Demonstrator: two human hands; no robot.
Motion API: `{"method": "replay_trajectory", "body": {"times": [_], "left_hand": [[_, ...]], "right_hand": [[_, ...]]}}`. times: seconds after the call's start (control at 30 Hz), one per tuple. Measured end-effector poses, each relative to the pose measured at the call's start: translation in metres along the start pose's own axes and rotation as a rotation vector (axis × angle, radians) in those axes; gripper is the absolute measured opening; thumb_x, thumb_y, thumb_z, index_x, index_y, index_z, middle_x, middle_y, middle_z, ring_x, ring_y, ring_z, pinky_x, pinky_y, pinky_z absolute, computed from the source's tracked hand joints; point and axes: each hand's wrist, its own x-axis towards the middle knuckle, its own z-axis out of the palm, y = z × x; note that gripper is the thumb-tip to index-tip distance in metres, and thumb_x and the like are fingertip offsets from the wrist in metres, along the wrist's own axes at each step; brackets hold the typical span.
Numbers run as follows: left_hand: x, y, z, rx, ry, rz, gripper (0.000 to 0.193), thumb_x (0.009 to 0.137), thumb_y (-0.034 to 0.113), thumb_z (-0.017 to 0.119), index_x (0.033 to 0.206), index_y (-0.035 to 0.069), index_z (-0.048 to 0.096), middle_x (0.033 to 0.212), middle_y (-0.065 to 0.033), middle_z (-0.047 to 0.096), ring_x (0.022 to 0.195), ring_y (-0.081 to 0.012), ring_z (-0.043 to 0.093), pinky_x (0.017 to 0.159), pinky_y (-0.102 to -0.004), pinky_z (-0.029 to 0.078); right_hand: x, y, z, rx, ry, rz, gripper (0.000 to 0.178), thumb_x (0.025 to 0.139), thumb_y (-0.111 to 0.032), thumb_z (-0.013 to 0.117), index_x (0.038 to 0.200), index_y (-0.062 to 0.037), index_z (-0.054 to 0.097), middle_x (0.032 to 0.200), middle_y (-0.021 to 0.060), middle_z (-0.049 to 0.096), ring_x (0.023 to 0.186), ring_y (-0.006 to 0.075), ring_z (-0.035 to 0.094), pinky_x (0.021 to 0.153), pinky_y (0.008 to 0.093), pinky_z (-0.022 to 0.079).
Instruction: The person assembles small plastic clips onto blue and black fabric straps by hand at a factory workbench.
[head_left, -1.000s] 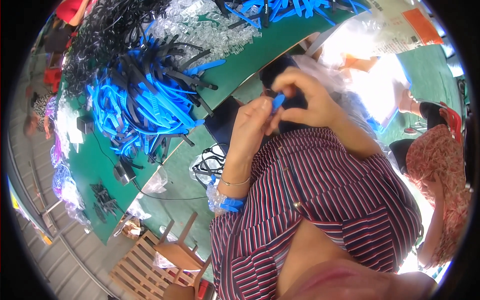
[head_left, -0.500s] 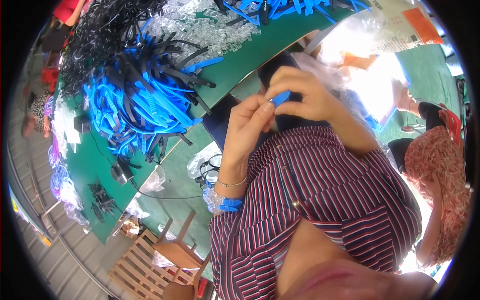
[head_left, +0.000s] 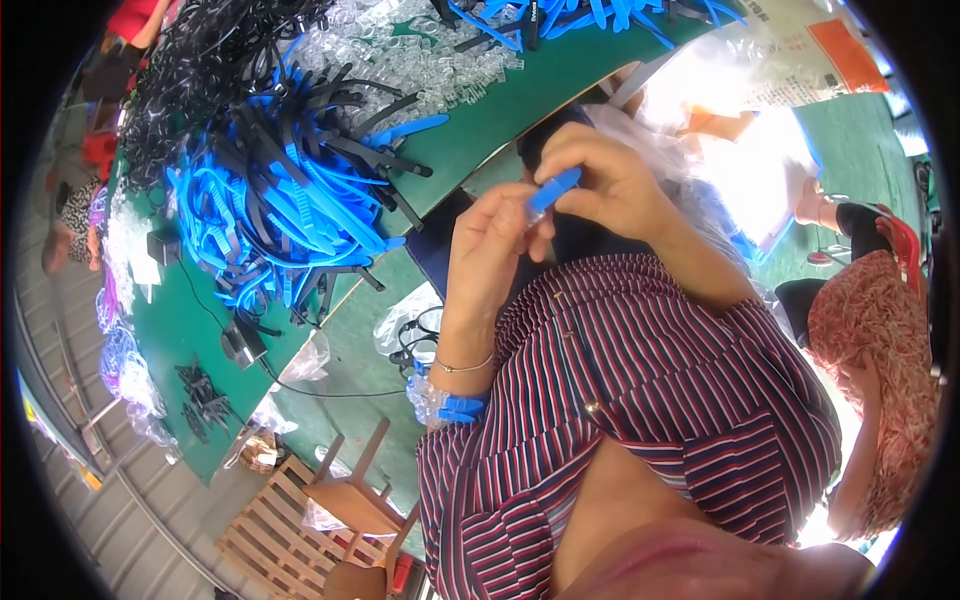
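In front of my waist, my left hand (head_left: pixel 487 235) and my right hand (head_left: pixel 605 185) meet at a short blue rubbery strap piece (head_left: pixel 556 188). My right fingers and thumb pinch its upper end. The left thumb and fingers are closed at its lower end, where a small clear plastic bit (head_left: pixel 533 213) shows; how the two fit together I cannot make out. Beyond my left hand, a heap of blue and black straps (head_left: pixel 290 195) lies on the green table (head_left: pixel 470 135). Near my left forearm are several clear plastic pieces (head_left: pixel 428 402) and a blue piece (head_left: pixel 461 409).
Behind the straps lie piles of clear plastic buckles (head_left: pixel 400 60) and black parts (head_left: pixel 190 100). A corded black box (head_left: pixel 243 343) sits by the table edge. A wooden chair (head_left: pixel 350 500) stands at lower left. At right, another person (head_left: pixel 860 350) sits near a plastic sack (head_left: pixel 780 60).
More of the blue strap piece shows between my hands now. My left fingers have slid down to its lower end and the clear bit has come into sight.
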Motion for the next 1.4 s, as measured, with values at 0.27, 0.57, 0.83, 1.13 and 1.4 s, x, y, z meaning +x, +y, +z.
{"method": "replay_trajectory", "body": {"times": [0.27, 0.57, 0.83, 1.13, 1.4], "left_hand": [[-0.004, -0.003, -0.015, -0.035, 0.019, -0.02, 0.021, 0.087, 0.018, 0.052, 0.094, -0.001, 0.056, 0.075, -0.0029, 0.056, 0.061, -0.0053, 0.045, 0.052, -0.0161, 0.033], [-0.005, -0.002, -0.019, 0.042, 0.034, 0.003, 0.016, 0.085, 0.014, 0.055, 0.091, -0.001, 0.058, 0.075, -0.0008, 0.056, 0.059, -0.0026, 0.043, 0.049, -0.0149, 0.03], [-0.005, 0.0, -0.016, 0.035, 0.063, -0.02, 0.015, 0.085, 0.013, 0.055, 0.091, 0.0, 0.057, 0.072, -0.0007, 0.054, 0.056, -0.0029, 0.042, 0.054, -0.018, 0.041], [0.0, 0.014, -0.029, -0.548, 0.039, 0.441, 0.013, 0.083, 0.02, 0.055, 0.079, 0.009, 0.052, 0.081, -0.0006, 0.052, 0.072, -0.0123, 0.043, 0.065, -0.0285, 0.035], [-0.008, 0.027, -0.058, -0.612, -0.056, 0.299, 0.012, 0.083, 0.018, 0.052, 0.087, 0.007, 0.047, 0.067, -0.0036, 0.045, 0.051, -0.0115, 0.038, 0.051, -0.0245, 0.034]], "right_hand": [[-0.004, 0.003, -0.004, -0.068, -0.013, 0.07, 0.023, 0.077, -0.001, 0.063, 0.098, 0.0036, 0.054, 0.087, 0.0072, 0.057, 0.075, 0.0097, 0.057, 0.062, 0.0203, 0.049], [-0.004, -0.002, -0.008, -0.228, 0.006, 0.095, 0.023, 0.069, -0.007, 0.07, 0.089, 0.0002, 0.061, 0.08, 0.0066, 0.06, 0.069, 0.0138, 0.054, 0.061, 0.0232, 0.041], [-0.004, -0.002, -0.008, -0.332, -0.003, 0.05, 0.026, 0.066, -0.008, 0.072, 0.089, -0.0007, 0.062, 0.08, 0.0065, 0.062, 0.069, 0.0134, 0.056, 0.06, 0.0231, 0.042], [-0.003, -0.004, -0.015, -0.126, -0.177, 0.381, 0.031, 0.071, -0.01, 0.069, 0.1, -0.0022, 0.059, 0.084, 0.0042, 0.061, 0.074, 0.0087, 0.055, 0.067, 0.0225, 0.043], [-0.01, -0.012, -0.019, -0.515, -0.197, 0.212, 0.015, 0.07, -0.015, 0.067, 0.076, -0.0033, 0.061, 0.065, 0.0068, 0.056, 0.055, 0.0189, 0.053, 0.052, 0.0307, 0.041]]}}
